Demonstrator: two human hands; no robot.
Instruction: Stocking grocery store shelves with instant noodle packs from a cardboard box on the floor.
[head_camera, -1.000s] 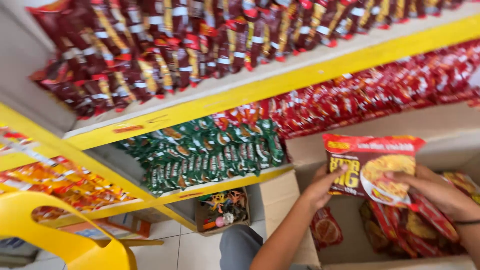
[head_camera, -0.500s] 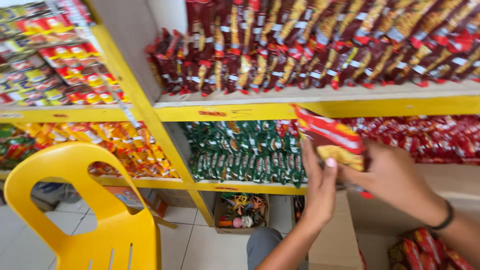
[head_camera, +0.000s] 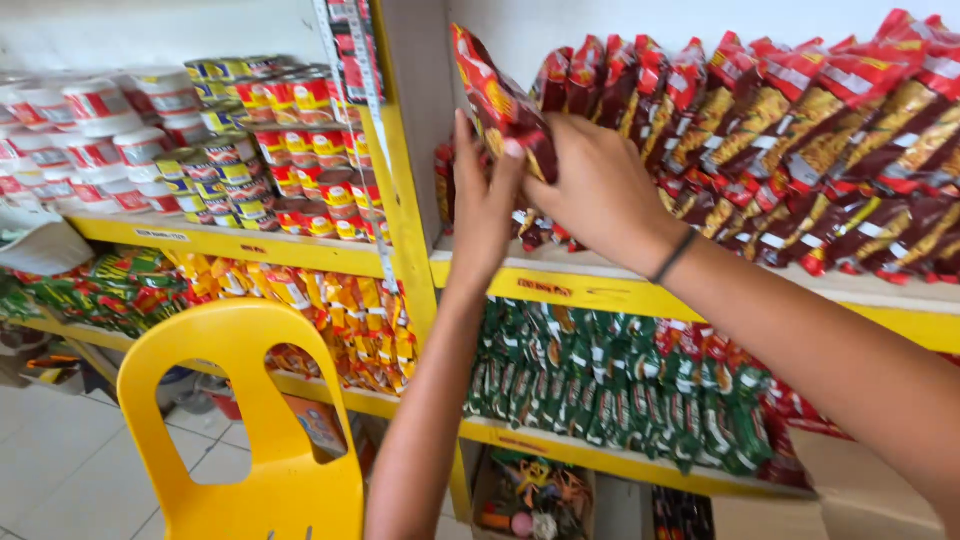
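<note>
Both hands hold a bundle of red noodle packets (head_camera: 497, 100) up at the left end of the upper shelf (head_camera: 640, 290). My left hand (head_camera: 484, 205) presses the bundle's left side with fingers upright. My right hand (head_camera: 600, 195), with a dark band on its wrist, grips it from the right. The bundle is tilted and touches the row of red and brown packets (head_camera: 800, 150) standing on that shelf.
A yellow plastic chair (head_camera: 240, 420) stands at lower left. Stacked cans and white tubs (head_camera: 200, 140) fill the left shelf, with orange packets (head_camera: 320, 310) below. Green packets (head_camera: 610, 390) line the lower shelf. A yellow upright post (head_camera: 405, 200) divides the bays.
The hands have lifted the packet bundle from the box low on the right up to the upper shelf. The view has swung left and up.
</note>
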